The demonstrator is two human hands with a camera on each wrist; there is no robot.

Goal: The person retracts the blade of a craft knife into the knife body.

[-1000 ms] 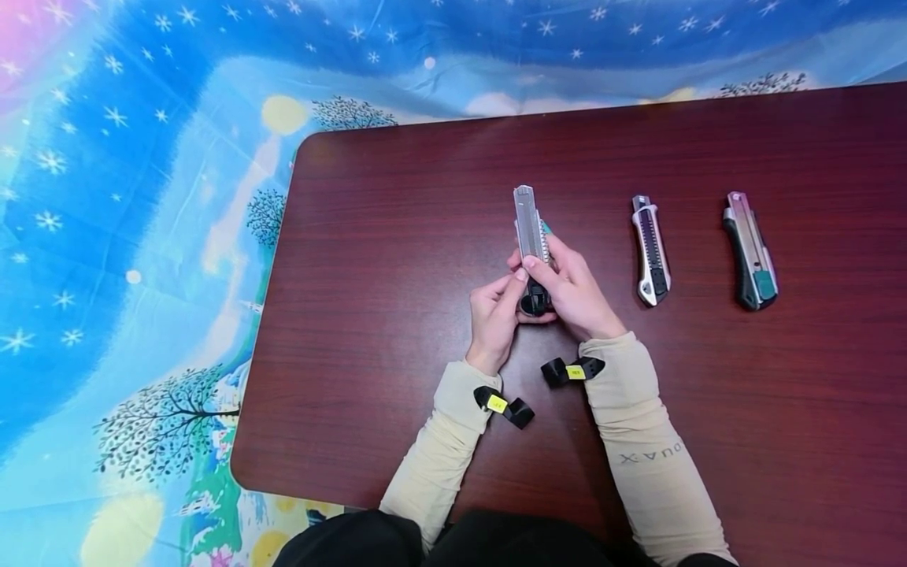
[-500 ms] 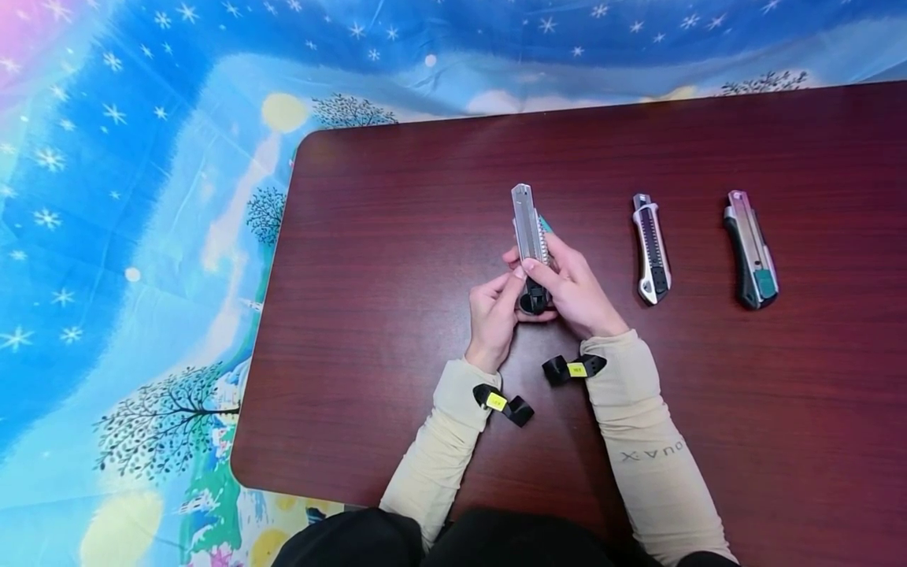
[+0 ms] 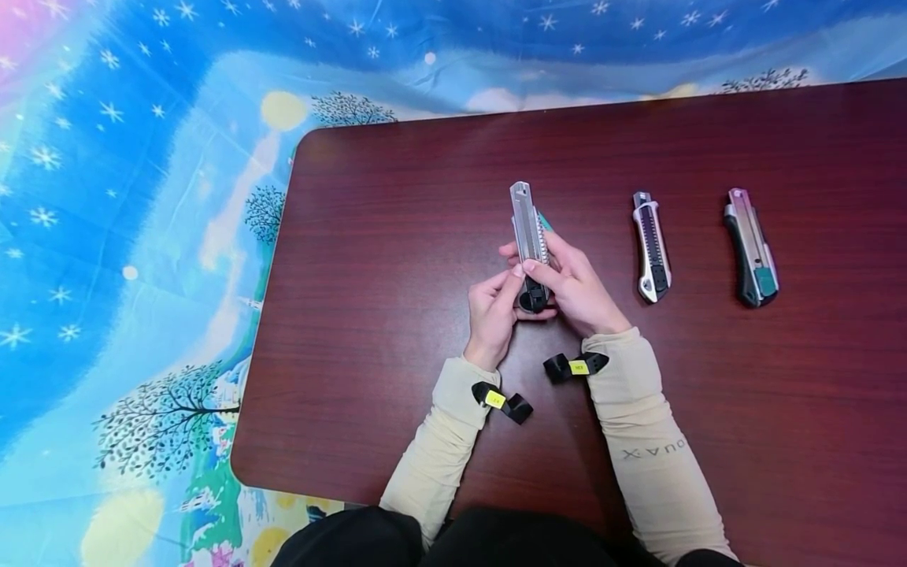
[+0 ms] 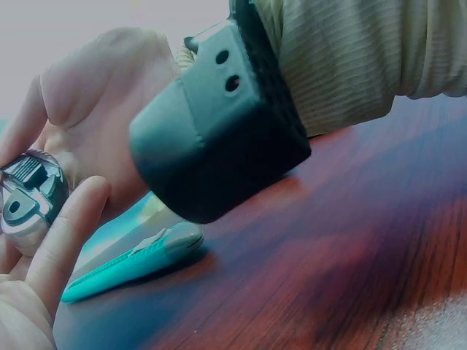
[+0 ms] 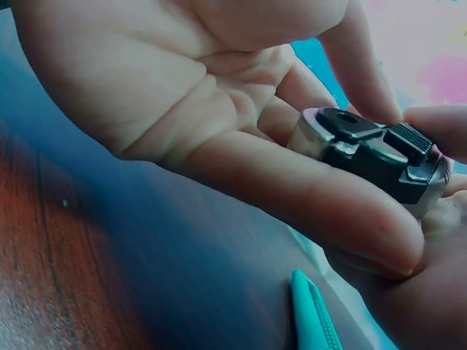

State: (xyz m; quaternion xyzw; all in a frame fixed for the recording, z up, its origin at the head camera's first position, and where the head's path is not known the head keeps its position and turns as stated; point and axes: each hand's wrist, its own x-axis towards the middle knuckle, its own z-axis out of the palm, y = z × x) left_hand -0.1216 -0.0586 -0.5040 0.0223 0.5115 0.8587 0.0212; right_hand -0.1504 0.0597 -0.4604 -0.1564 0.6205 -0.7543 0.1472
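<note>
A silver utility knife (image 3: pixel 530 244) with a black slider near its lower end is held in front of the body, its tip toward the far side of the table. My left hand (image 3: pixel 490 316) pinches its lower left side, the thumb tip beside the slider part. From the right, my right hand (image 3: pixel 583 287) grips it, thumb on the front face and fingers curled behind. Both wrist views show the knife's butt end (image 4: pixel 33 195) between the hands. Beyond it on the table lies a teal cutter (image 5: pixel 312 313), mostly hidden behind the knife and right hand in the head view.
Two more utility knives lie to the right: a slim silver and black one (image 3: pixel 652 250), then a wider black one with a green slider (image 3: pixel 753 250). The dark red wooden table (image 3: pixel 368 315) ends at the left, where a patterned blue cloth (image 3: pixel 163 236) hangs.
The knife's tip has shifted very slightly left, and the right fingertips behind it show a little further left. Both hands keep their grip; the other knives lie still.
</note>
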